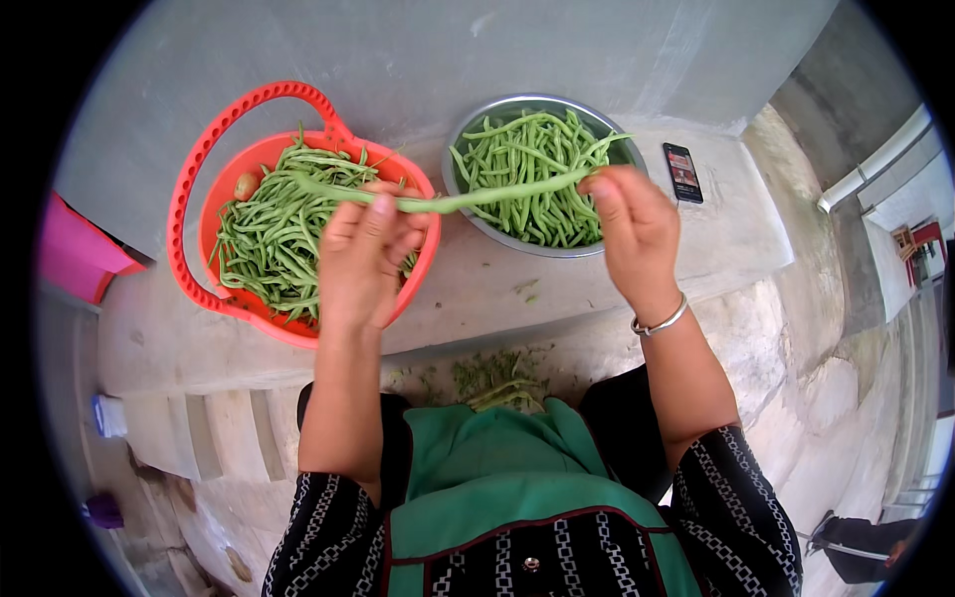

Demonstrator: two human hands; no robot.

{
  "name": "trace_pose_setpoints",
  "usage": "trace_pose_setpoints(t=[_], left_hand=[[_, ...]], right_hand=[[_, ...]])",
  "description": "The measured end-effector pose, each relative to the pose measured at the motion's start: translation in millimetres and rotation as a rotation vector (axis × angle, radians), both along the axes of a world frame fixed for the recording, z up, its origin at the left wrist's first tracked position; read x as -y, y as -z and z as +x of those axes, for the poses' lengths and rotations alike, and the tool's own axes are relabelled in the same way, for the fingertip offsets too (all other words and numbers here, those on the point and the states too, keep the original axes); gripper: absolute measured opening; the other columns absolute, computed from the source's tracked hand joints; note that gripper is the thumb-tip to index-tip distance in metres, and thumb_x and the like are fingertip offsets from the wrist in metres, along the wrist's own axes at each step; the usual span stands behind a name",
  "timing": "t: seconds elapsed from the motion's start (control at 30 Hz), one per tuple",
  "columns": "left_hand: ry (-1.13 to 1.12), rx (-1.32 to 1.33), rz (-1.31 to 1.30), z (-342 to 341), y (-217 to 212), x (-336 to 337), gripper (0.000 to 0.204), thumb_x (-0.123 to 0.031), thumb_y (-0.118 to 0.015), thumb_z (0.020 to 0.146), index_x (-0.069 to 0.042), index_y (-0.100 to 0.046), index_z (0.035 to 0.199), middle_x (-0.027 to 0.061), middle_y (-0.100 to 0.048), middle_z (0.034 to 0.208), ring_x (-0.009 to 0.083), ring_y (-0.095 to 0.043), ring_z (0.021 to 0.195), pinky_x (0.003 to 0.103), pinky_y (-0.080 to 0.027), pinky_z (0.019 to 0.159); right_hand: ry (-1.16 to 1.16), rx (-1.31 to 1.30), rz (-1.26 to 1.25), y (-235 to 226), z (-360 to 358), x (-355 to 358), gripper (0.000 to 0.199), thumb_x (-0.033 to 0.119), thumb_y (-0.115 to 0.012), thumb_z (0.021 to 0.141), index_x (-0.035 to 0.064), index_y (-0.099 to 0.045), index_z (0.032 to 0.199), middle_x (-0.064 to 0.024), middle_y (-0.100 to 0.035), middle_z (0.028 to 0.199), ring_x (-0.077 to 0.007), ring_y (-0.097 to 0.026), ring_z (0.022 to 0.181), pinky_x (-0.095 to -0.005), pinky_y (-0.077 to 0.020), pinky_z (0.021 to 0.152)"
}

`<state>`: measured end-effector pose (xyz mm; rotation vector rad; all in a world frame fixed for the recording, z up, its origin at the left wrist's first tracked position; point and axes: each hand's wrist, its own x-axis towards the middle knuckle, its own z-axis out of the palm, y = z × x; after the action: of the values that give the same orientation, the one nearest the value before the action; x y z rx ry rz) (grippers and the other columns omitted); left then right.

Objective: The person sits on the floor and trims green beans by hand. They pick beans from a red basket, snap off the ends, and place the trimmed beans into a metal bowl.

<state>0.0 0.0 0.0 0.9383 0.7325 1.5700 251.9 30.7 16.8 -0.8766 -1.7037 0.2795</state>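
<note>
A long green bean [487, 196] stretches level between my two hands. My left hand [366, 239] is closed around it near its left part, over the right side of a red plastic basket [185, 214] heaped with green beans [269, 234]. With its fingertips, my right hand [637, 224] pinches the bean's right end, at the right rim of a metal bowl [587, 249]. More green beans [532, 149] fill that bowl. The fingers of my right hand partly hide the bean's tip.
Basket and bowl stand on a concrete ledge [448, 313] against a grey wall [398, 50]. A phone [682, 172] lies right of the bowl. Bean scraps [497, 376] litter the ground below the ledge. A brown round object [246, 186] sits in the basket. Steps [204, 433] are at left.
</note>
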Motion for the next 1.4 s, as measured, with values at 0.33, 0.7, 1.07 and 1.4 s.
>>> trace_pose_setpoints(t=[0.33, 0.7, 1.07, 1.4], left_hand=[[-0.029, 0.146, -0.116, 35, 17, -1, 0.013, -0.013, -0.057, 0.093, -0.004, -0.060, 0.103, 0.0093, -0.066, 0.098, 0.0166, -0.067, 0.087, 0.022, -0.056, 0.072], [0.137, -0.090, -0.144, 12, 12, -7, 0.019, -0.013, -0.057, 0.093, -0.001, -0.059, 0.107, 0.0087, -0.065, 0.099, 0.0151, -0.065, 0.082, 0.024, -0.053, 0.071], [-0.496, -1.075, -0.173, -107, 31, -10, 0.023, -0.007, -0.062, 0.086, -0.001, -0.062, 0.108, 0.0107, -0.068, 0.094, 0.0169, -0.065, 0.077, 0.028, -0.050, 0.069], [-0.429, -1.198, -0.141, -117, 32, -3, 0.020, -0.004, -0.064, 0.081, -0.001, -0.063, 0.101, 0.0145, -0.066, 0.092, 0.0262, -0.065, 0.075, 0.035, -0.050, 0.066]], right_hand=[[-0.557, 0.353, -0.486, 26, -26, 26, 0.011, 0.017, -0.066, 0.083, 0.0061, -0.064, 0.086, -0.0053, -0.060, 0.076, -0.0172, -0.057, 0.067, -0.0305, -0.0466, 0.063], [-0.552, 0.320, -0.653, 27, -16, 11, 0.028, 0.011, -0.058, 0.089, 0.0047, -0.057, 0.116, -0.0057, -0.063, 0.083, -0.0157, -0.061, 0.072, -0.0286, -0.0508, 0.067], [0.201, 0.322, 0.015, 51, -47, -80, 0.035, 0.008, -0.064, 0.081, 0.0012, -0.058, 0.114, -0.0164, -0.063, 0.100, -0.0328, -0.061, 0.092, -0.0391, -0.0495, 0.081], [-0.105, 0.734, -0.097, 64, -115, -65, 0.022, 0.008, -0.062, 0.082, 0.0059, -0.064, 0.103, -0.0120, -0.062, 0.091, -0.0315, -0.061, 0.082, -0.0376, -0.0499, 0.069]])
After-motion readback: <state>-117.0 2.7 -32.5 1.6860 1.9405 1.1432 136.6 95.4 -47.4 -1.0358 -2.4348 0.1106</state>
